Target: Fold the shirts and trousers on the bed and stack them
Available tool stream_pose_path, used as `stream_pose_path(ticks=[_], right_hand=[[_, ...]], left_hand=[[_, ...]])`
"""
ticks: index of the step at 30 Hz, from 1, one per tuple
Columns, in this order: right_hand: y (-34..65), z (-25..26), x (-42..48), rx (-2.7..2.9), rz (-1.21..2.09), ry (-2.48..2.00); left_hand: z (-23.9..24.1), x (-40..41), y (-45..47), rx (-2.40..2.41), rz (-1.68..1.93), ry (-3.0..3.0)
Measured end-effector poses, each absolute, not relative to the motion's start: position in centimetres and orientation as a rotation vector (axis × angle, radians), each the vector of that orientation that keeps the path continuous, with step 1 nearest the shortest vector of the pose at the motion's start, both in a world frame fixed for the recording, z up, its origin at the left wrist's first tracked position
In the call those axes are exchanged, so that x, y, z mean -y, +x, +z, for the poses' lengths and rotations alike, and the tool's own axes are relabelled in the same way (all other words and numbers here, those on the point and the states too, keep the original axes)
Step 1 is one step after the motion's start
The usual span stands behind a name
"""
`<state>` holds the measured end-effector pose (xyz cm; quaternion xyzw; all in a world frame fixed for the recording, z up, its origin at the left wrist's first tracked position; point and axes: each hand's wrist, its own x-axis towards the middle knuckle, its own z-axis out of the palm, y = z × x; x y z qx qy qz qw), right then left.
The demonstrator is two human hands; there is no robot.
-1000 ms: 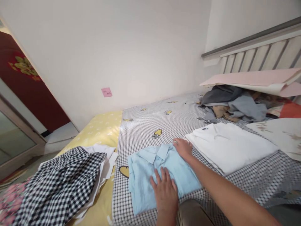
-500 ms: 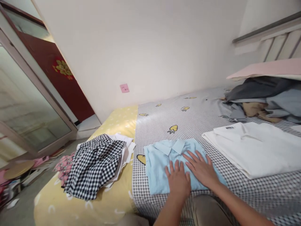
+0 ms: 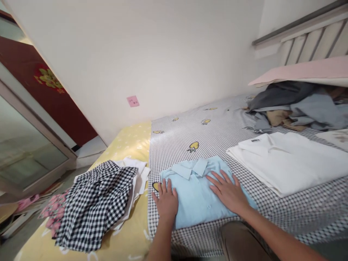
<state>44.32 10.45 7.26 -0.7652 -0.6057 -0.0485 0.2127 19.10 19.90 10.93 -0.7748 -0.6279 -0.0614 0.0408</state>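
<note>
A light blue collared shirt [image 3: 194, 195], folded into a rough rectangle, lies on the checked bedsheet [image 3: 185, 134] with its collar facing away from me. My left hand [image 3: 166, 199] rests at the shirt's left edge, fingers spread and pointing away. On the right part of the shirt, my right hand [image 3: 227, 192] lies flat with its fingers apart. Neither hand grips anything. To the right sits a folded white shirt [image 3: 293, 163], apart from my hands.
Left on the yellow sheet [image 3: 130, 228] is a pile topped by black-and-white checked clothing [image 3: 98, 203], with pink patterned cloth [image 3: 56, 210] beside it. Dark and grey clothes [image 3: 296, 98] are heaped at back right under a pink board-like sheet [image 3: 304, 70]. A white wall [image 3: 141, 54] stands behind.
My left hand has moved left from the middle of the blue shirt to its left edge. My right hand stays on the right part. The view has shifted slightly right.
</note>
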Motion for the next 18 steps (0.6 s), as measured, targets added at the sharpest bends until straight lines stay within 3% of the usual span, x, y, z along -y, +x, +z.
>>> stream_pose_path(ticks=[18], right_hand=[[43.7, 9.6, -9.9, 1.753, -0.079, -2.280]], left_hand=[[11.7, -19.9, 19.4, 2.028, -0.170, -2.435]])
